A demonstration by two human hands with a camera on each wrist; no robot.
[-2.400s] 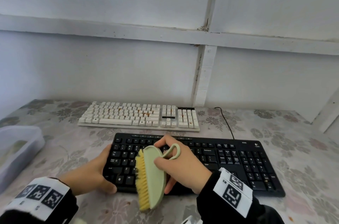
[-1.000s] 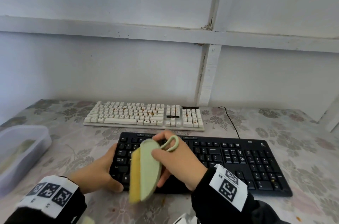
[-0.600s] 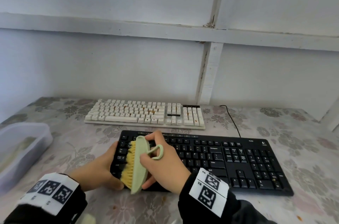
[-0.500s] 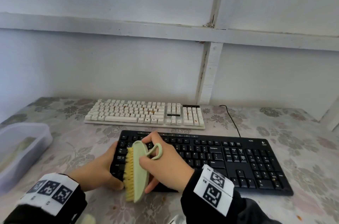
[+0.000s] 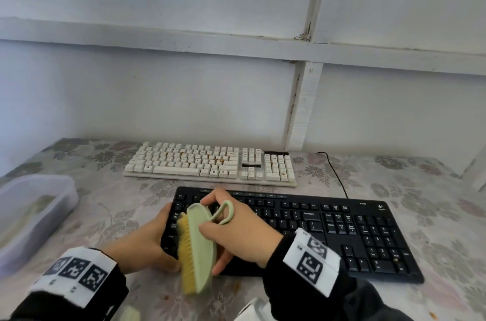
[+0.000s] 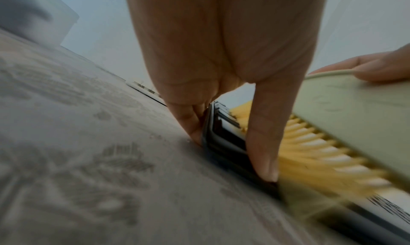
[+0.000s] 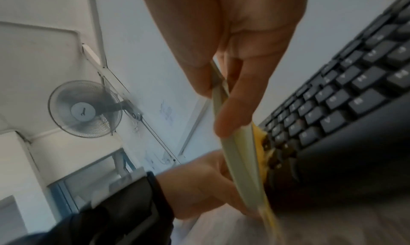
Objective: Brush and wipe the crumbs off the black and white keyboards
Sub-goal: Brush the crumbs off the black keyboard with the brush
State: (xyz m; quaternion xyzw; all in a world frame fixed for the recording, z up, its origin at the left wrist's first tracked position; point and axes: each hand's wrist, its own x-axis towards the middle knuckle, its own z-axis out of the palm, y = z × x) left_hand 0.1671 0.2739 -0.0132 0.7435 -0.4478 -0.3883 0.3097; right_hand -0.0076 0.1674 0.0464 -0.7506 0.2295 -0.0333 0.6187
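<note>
Head cam gives me the whole layout: two keyboards on the flowery worktop [image 5: 434, 189], the black keyboard [image 5: 328, 231] nearer me and the white keyboard [image 5: 210, 162] behind it by the wall, both lying with their long sides left to right. Orange crumbs [image 5: 218, 160] show on the white one's keys, something neither wrist cam catches.

My right hand [image 5: 242, 236] has its fingers wrapped around the one green brush [image 5: 200, 247], thumb on its flat back. The brush's long axis runs front to back across the black keyboard's left end, loop handle at the far end, yellow bristles facing left, near tip hanging past the front edge over the worktop.

My left hand [image 5: 147, 244] grips the black keyboard's left end. Only the left wrist cam shows how: the thumb [image 6: 264, 143] is down on the keys and the fingers [image 6: 190, 120] hug the outer side edge, bristles just beside the thumb.

The right wrist cam shows a wall fan [image 7: 84, 108] that the others don't.

One plastic tub [image 5: 34, 212] sits at the far left.
</note>
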